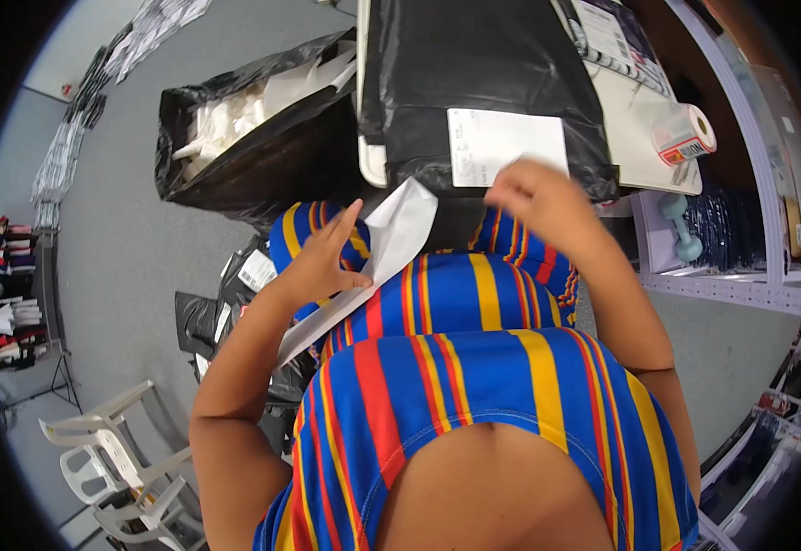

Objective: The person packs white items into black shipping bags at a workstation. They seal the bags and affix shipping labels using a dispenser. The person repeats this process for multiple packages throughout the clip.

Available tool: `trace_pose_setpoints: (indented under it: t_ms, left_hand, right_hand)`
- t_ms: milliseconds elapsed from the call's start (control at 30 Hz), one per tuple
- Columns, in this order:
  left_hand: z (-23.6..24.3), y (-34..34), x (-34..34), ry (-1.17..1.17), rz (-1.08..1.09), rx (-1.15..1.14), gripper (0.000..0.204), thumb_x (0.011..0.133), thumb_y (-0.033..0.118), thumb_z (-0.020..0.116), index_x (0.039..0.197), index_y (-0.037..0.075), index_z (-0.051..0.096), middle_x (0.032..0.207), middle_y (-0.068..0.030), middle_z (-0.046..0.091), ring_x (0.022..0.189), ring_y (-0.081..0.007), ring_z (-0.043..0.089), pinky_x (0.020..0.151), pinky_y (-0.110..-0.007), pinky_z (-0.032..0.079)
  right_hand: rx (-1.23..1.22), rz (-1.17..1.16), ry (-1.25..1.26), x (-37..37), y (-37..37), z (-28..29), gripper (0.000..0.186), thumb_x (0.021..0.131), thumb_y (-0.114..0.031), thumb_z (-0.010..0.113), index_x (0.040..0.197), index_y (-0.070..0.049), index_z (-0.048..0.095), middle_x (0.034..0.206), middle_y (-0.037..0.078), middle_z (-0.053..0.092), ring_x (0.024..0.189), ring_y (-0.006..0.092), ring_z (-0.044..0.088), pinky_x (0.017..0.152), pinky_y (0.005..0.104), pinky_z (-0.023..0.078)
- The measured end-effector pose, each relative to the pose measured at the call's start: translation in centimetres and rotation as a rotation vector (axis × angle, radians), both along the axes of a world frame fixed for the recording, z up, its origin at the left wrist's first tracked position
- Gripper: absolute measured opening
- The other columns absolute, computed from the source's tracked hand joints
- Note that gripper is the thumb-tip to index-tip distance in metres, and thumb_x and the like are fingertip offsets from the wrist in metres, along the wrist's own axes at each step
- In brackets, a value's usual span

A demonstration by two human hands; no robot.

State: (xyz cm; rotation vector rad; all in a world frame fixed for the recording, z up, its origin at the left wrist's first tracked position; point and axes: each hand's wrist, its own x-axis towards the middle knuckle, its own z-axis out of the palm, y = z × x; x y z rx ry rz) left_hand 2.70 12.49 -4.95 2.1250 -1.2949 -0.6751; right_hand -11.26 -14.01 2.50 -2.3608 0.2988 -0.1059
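Head view: open bag (276, 170) left of parcel (483, 64), label roll (679, 143) right.

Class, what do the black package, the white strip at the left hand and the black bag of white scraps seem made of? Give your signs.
Black package: probably plastic film, semi-gloss; it wrinkles and catches soft highlights.
White strip: likely smooth paper, perhaps coated; it looks thin and creased.
Black bag: apparently thin, shiny plastic; its crumpled rim glints.
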Motion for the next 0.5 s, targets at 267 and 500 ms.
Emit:
trace_pose_setpoints:
  t_ms: [267, 500]
  left_hand:
    - [-4.1, 1.8, -3.6, 1.233, 0.626, -0.543, 0.040, 0.077, 0.005, 0.057, 0.114, 0.006, 0.043, 0.094, -0.0054, 0.056, 0.086, -0.0149, 0.055, 0.076, -0.028, 0.044]
    - [3.2, 1.1, -6.5, 0.945, 0.669, -0.926, 0.029, 0.081, 0.011, 0.051, 0.109, 0.003, 0.045, 0.098, -0.0084, 0.054, 0.089, -0.0189, 0.053, 0.087, -0.034, 0.038]
  right_hand:
    - [0.436, 0.550, 0.160, 3.4, 7.1, -5.9, 0.051, 0.065, -0.012, 0.065, 0.112, -0.010, 0.048, 0.101, 0.012, 0.049, 0.094, 0.0253, 0.049, 0.080, 0.0315, 0.040]
    - [0.252, 0.548, -0.355, 6.8, 11.8, -3.4, 0.059, 0.057, -0.011, 0.072, 0.110, -0.010, 0.046, 0.100, 0.010, 0.044, 0.086, 0.0217, 0.048, 0.077, 0.0297, 0.041]
